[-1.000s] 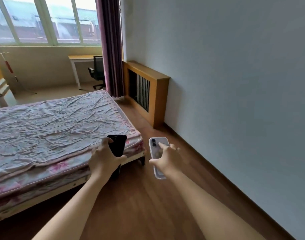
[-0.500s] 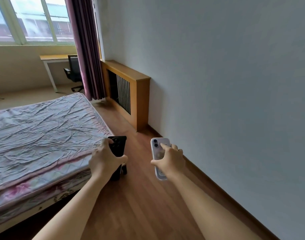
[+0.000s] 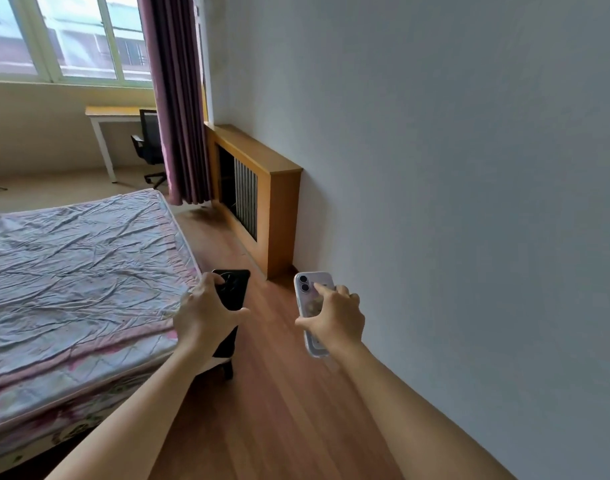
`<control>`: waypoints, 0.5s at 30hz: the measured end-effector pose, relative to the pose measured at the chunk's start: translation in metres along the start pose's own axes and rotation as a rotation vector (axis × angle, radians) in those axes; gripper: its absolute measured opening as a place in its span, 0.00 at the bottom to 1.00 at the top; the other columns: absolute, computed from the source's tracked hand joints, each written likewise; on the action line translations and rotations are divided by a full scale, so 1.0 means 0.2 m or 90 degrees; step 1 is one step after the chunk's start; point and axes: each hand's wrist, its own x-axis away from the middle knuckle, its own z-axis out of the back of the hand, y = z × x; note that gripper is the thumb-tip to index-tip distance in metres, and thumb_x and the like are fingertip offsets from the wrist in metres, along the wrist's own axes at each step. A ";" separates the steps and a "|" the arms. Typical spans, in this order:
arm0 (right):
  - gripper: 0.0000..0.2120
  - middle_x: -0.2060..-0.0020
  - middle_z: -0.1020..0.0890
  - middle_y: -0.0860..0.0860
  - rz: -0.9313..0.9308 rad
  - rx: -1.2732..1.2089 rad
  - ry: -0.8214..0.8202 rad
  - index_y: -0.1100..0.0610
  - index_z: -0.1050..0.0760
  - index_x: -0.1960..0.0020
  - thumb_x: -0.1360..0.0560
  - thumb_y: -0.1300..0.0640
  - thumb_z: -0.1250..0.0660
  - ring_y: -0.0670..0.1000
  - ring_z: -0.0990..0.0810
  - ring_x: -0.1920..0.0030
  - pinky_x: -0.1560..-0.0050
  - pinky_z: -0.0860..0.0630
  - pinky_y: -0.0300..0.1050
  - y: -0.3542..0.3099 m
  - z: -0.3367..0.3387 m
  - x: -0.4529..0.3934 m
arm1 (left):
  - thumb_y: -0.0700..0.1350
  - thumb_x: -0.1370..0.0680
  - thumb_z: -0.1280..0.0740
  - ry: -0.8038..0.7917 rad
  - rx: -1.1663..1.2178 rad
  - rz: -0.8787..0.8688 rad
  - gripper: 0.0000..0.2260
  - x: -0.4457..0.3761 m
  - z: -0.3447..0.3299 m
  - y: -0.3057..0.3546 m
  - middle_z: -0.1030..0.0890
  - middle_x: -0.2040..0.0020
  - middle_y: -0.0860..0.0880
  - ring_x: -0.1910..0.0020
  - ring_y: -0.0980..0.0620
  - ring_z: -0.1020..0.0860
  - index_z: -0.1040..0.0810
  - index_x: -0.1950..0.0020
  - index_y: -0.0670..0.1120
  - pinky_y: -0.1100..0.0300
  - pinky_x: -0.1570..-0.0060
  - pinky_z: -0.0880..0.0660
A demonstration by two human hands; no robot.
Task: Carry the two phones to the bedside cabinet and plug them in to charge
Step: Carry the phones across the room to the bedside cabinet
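Observation:
My left hand (image 3: 206, 315) grips a black phone (image 3: 232, 292), back side up, over the corner of the bed. My right hand (image 3: 336, 317) holds a white phone (image 3: 308, 299) in a clear patterned case, camera end pointing away from me, above the wooden floor. Both arms reach forward side by side, a short gap between the two phones. No bedside cabinet and no charger cable can be seen in the head view.
A bed (image 3: 75, 271) with a wrinkled pink-grey sheet fills the left. A wooden radiator cover (image 3: 262, 188) stands against the grey wall (image 3: 452, 168) ahead. Purple curtain (image 3: 175, 98), white desk (image 3: 102, 133) and black office chair (image 3: 147, 147) stand under the window. A strip of wooden floor (image 3: 279, 410) runs between bed and wall.
The view has swung to the right and then a little back left, with less bed and more wall in sight. Both hands keep their phones in the same grip.

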 end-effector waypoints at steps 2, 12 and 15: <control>0.38 0.37 0.26 0.53 0.002 0.004 -0.001 0.47 0.35 0.28 0.34 0.40 0.28 0.55 0.29 0.40 0.52 0.25 0.45 0.06 0.02 -0.14 | 0.57 0.38 0.26 0.010 0.003 0.004 0.31 -0.07 -0.08 0.09 0.21 0.49 0.47 0.49 0.45 0.26 0.33 0.40 0.53 0.57 0.61 0.32; 0.38 0.37 0.27 0.52 0.123 0.002 -0.055 0.46 0.36 0.28 0.35 0.40 0.29 0.55 0.30 0.39 0.52 0.25 0.47 0.34 0.02 -0.91 | 0.56 0.38 0.26 0.073 0.007 0.102 0.31 -0.38 -0.43 0.50 0.21 0.50 0.46 0.48 0.43 0.25 0.32 0.39 0.51 0.56 0.59 0.31; 0.38 0.36 0.27 0.53 0.162 -0.003 -0.077 0.45 0.35 0.28 0.35 0.40 0.29 0.56 0.30 0.38 0.51 0.26 0.47 0.36 -0.01 -1.11 | 0.57 0.39 0.27 0.108 0.026 0.143 0.31 -0.49 -0.51 0.56 0.21 0.52 0.46 0.50 0.42 0.24 0.33 0.41 0.52 0.56 0.60 0.29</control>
